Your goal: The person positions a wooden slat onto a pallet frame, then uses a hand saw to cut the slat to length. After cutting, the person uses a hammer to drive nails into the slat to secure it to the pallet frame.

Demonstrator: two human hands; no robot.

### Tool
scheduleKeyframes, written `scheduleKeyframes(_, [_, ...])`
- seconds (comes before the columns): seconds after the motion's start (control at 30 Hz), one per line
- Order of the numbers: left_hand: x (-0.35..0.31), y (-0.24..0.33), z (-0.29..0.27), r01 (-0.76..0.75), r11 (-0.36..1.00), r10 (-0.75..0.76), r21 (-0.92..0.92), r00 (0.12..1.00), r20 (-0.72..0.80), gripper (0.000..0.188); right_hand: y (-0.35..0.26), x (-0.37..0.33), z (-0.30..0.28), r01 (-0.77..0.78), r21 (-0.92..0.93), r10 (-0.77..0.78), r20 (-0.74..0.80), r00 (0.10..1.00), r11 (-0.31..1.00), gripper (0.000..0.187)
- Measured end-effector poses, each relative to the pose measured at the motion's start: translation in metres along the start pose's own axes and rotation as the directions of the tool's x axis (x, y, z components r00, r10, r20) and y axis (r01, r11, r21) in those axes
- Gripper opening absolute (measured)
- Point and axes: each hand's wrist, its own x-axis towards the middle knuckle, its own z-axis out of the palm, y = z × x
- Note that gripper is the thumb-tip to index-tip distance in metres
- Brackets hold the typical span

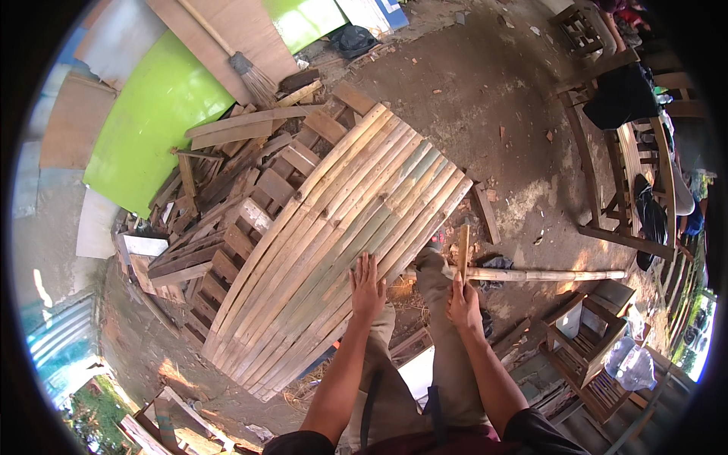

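Your right hand [464, 305] has its grip wrapped around a wooden stick [463, 250]; your left hand [367, 287] lies spread on the near right part of the slatted panel [334, 216], which fills the middle, right of the wood pile [236, 241]. Best to press evenly with that palm, keeping the stick clear of its fingers.

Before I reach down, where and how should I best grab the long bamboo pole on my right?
Probably mid-length on the bamboo pole, coming from above: that stretch is slim and uncovered, while its left end disappears near your leg and right hand. That hand holds a wooden stick, so it would need freeing first.
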Motion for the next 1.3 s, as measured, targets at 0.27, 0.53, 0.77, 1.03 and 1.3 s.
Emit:
scheduleKeyframes(0.27, [0.03,0.003,-0.025,-0.063,0.987,0.094,0.146,0.973,-0.212,0.068,0.043,-0.022,0.05,0.374,-0.36,-0.416,-0.043,0.908,0.854,0.049])
scheduleKeyframes(0.53, [0.206,-0.026,-0.094,0.075,0.955,0.062,0.286,0.895,-0.442,0.071,-0.114,0.11,0.141,0.649,-0.375,-0.637,0.174,0.751,0.662,0.038])
scheduleKeyframes(0.77, [0.218,-0.02,-0.073,0.152,0.914,0.005,0.376,0.923,-0.384,0.078,-0.172,0.198,0.189,0.717,-0.437,-0.773,0.075,0.63,0.543,0.041])
scheduleKeyframes(1.03, [0.215,-0.031,-0.08,0.163,0.925,-0.015,0.344,0.918,-0.396,0.079,-0.184,0.181,0.207,0.635,-0.556,-0.716,0.099,0.691,0.536,0.05])
scheduleKeyframes(1.3, [0.214,-0.03,-0.08,0.106,0.944,0.032,0.312,0.912,-0.408,0.079,-0.196,0.178,0.194,0.598,-0.568,-0.661,0.12,0.741,0.566,0.052])
